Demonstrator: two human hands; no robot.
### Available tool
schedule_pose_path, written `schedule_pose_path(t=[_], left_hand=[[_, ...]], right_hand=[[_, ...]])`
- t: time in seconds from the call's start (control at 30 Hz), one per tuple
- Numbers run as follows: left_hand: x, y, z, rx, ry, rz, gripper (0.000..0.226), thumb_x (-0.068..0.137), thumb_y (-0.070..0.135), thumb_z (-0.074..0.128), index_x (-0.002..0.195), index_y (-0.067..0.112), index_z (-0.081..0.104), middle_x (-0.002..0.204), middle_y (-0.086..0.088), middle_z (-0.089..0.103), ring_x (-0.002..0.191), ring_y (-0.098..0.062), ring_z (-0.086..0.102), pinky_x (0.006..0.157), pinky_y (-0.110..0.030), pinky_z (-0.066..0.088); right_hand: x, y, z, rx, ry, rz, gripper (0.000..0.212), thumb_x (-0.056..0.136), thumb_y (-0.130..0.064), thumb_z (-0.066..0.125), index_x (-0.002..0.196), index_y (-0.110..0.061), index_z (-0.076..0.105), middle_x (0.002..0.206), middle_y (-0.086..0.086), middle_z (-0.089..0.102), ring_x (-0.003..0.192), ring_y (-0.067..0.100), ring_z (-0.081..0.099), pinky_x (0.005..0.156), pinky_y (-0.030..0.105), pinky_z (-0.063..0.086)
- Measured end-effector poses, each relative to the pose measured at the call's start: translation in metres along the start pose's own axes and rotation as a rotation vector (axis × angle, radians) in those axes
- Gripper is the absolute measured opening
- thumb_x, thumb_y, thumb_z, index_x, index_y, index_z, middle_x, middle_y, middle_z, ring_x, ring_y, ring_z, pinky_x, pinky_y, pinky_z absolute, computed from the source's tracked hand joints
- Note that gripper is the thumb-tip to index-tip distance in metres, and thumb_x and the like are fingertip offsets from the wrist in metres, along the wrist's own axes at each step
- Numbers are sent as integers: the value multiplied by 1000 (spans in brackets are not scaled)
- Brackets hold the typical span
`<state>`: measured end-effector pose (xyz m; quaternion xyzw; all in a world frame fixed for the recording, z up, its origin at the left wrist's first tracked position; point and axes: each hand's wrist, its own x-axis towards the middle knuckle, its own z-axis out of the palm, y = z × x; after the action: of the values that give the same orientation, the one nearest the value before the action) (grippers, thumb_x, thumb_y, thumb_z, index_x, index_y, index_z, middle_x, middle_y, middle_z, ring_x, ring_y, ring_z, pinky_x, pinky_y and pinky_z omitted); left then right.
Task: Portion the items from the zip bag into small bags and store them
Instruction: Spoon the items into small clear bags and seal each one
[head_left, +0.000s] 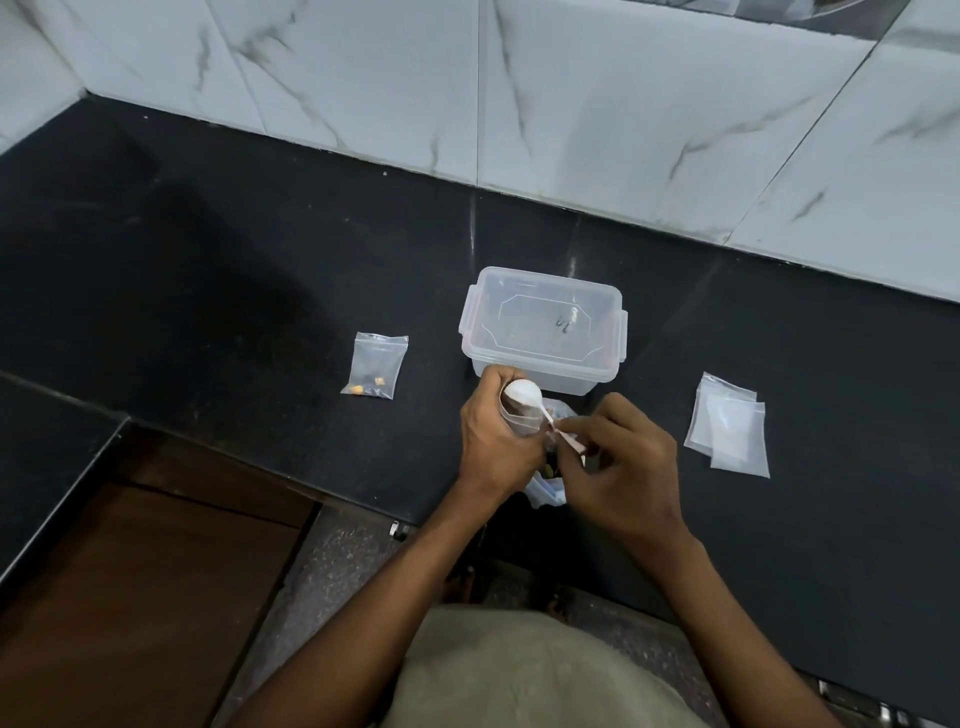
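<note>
My left hand grips a small clear bag held upright with its mouth open. My right hand pinches the handle of a white plastic spoon, whose bowl sits at the bag's mouth. Under both hands lies the larger zip bag, mostly hidden, with dark items inside. A filled small bag with yellow and dark pieces lies on the counter to the left. Several empty small bags are stacked to the right.
A clear plastic box with a clip-on lid stands just behind my hands on the black counter. Marbled wall tiles rise at the back. The counter's front edge runs below my hands, with a brown cabinet at lower left.
</note>
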<state>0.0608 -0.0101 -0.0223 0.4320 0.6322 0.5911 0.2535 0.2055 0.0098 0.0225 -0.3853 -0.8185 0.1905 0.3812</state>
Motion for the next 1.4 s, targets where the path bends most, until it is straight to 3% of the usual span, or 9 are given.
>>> schedule_pose_path(t=[0.2,0.33,0.67,0.77,0.87,0.97,1.07,1.23,1.4], left_hand=[[2,1,-1,50,47,4,38,70,24,82,96,18,55,83,-5,66,74,-21,63,66,-37,54],[3,-4,-4,83,55,-10,38,71,17,77,99,13,53,83,-3,60,71,-20,59,64,-34,51],[7,-3,-10,28,-78,-31,53,72,13,44,122,22,59,110,10,51,107,-21,47,99,-48,42],[10,0,-11,5,-138,-38,60,76,25,35,127,25,67,116,-1,45,113,-20,43,108,-34,38],[18,-1,-13,-276,-299,-85,54,85,21,40,131,11,67,116,-19,43,124,-42,44,121,-49,30],[20,9,-17,-515,-422,-126,60,82,15,43,133,-16,52,123,-22,53,121,-35,53,111,-41,40],[24,19,-17,-710,-453,-226,49,81,16,50,124,-7,48,106,-15,53,93,-30,54,76,-35,51],[28,17,-15,-808,-376,-297,16,84,3,47,98,9,41,84,-3,51,67,-19,50,57,-29,41],[30,7,-16,-551,-197,-214,17,79,3,62,91,11,53,83,1,56,73,-9,53,66,-23,46]], right_hand=[[11,-7,-11,582,82,571,7,79,-3,83,84,-5,78,72,7,71,55,11,60,52,21,48],[8,10,-11,564,54,829,10,80,-1,80,75,-9,77,63,3,70,49,5,55,49,20,43],[-16,25,25,-289,-249,573,10,76,-21,70,83,-16,75,83,-3,65,74,19,62,61,27,39],[-16,25,27,-465,-292,510,18,79,-30,69,89,-17,76,88,-2,64,84,20,59,60,28,38],[-10,20,20,-456,-157,431,16,81,-33,72,89,-20,75,85,-6,62,85,17,53,55,25,32],[5,14,15,-3,-82,437,18,83,-26,77,100,-24,76,92,-12,69,88,13,61,66,23,46],[22,4,12,478,-139,528,20,86,-19,77,105,-22,75,92,-6,76,89,19,71,77,36,59],[33,0,9,564,-168,550,19,84,-7,81,99,-17,76,81,0,76,78,25,73,72,36,62],[31,3,11,562,-106,578,7,84,-5,80,88,-10,77,78,6,76,74,24,74,69,31,61]])
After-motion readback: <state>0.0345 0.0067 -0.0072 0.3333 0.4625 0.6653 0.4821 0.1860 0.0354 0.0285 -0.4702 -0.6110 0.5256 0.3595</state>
